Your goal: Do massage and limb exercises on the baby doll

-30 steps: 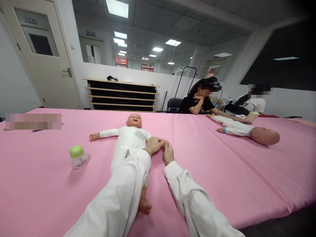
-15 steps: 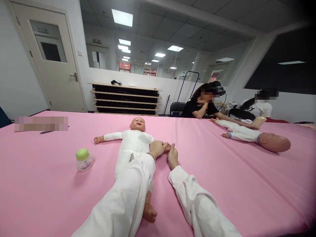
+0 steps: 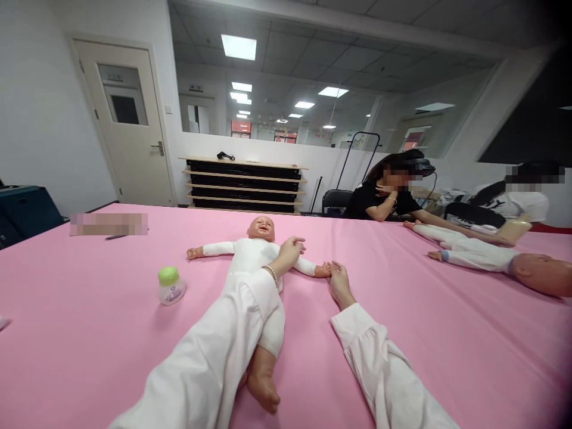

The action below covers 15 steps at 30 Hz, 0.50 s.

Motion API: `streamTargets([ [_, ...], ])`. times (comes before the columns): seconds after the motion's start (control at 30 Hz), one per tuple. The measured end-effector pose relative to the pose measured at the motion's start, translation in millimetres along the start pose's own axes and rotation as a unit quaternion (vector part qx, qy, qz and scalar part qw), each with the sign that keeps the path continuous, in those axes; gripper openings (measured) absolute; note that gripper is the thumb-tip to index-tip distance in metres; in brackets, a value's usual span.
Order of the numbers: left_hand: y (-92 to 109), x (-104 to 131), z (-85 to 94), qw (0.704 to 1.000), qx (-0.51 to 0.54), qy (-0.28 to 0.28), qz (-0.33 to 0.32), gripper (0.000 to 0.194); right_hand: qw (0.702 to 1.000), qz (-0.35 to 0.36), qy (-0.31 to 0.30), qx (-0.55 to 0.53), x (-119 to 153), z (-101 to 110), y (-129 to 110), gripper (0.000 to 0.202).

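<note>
A baby doll (image 3: 252,256) in a white suit lies on its back on the pink table cover (image 3: 384,286), head at the far side and arms spread. My left hand (image 3: 291,253) is over the doll's upper arm on the right, fingers apart and pointing right, holding nothing. My right hand (image 3: 339,280) pinches the doll's small hand (image 3: 322,270) at the end of that arm. My left sleeve hides part of the doll's body and one leg. A jar with a green lid (image 3: 170,286) stands left of the doll.
Across the table at the right, a person in black (image 3: 379,199) rests a hand near a second doll (image 3: 482,256). Another person in white (image 3: 531,205) is farther right. A blurred flat item (image 3: 109,224) lies at the back left. Black shelving (image 3: 245,185) stands behind.
My left hand has moved off the doll's hand, up and back over its arm, and its fingers have opened. The doll's arm now stretches out farther right. The view has shifted left.
</note>
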<state>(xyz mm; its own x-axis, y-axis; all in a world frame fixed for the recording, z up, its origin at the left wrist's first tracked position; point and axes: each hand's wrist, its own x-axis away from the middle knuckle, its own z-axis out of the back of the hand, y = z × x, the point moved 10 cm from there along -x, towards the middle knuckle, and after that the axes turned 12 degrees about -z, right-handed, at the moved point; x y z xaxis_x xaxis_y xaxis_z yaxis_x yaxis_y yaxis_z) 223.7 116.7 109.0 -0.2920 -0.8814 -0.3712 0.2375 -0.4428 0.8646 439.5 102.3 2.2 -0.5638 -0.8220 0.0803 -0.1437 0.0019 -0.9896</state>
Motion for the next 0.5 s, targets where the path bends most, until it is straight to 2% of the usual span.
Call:
streamTargets([
  [0.07,8,0,34.5,0.999,0.043,0.003,-0.012,0.033,1.0,0.004,0.007,0.013,3,4,-4,0.03],
  [0.1,8,3,58.7,0.998,0.049,0.021,-0.022,0.03,0.999,0.013,0.018,0.024,7,6,-8,0.032],
  [0.17,-3,19,125.0,0.991,-0.011,0.133,-0.029,0.024,0.994,0.05,0.056,0.075,18,8,-22,0.039],
  [0.2,-19,34,160.6,0.976,-0.069,0.207,0.009,0.026,0.988,0.08,0.075,0.111,25,4,-33,0.042],
  [0.23,-36,55,193.3,0.949,-0.134,0.279,0.066,0.03,0.979,0.115,0.085,0.148,32,-6,-45,0.043],
  [0.27,-54,74,216.0,0.926,-0.163,0.32,0.112,0.034,0.968,0.151,0.083,0.182,41,-21,-58,0.043],
  [0.3,-68,90,231.6,0.911,-0.18,0.345,0.138,0.037,0.958,0.188,0.064,0.206,50,-43,-71,0.04],
  [0.37,-92,119,253.6,0.871,-0.222,0.392,0.196,0.043,0.94,0.253,-0.018,0.226,72,-103,-92,0.032],
  [0.43,-107,141,264.7,0.825,-0.262,0.433,0.252,0.05,0.914,0.304,-0.135,0.231,101,-175,-104,0.028],
  [0.5,-116,152,267.9,0.794,-0.287,0.455,0.282,0.059,0.892,0.299,-0.237,0.243,129,-246,-100,0.026],
])
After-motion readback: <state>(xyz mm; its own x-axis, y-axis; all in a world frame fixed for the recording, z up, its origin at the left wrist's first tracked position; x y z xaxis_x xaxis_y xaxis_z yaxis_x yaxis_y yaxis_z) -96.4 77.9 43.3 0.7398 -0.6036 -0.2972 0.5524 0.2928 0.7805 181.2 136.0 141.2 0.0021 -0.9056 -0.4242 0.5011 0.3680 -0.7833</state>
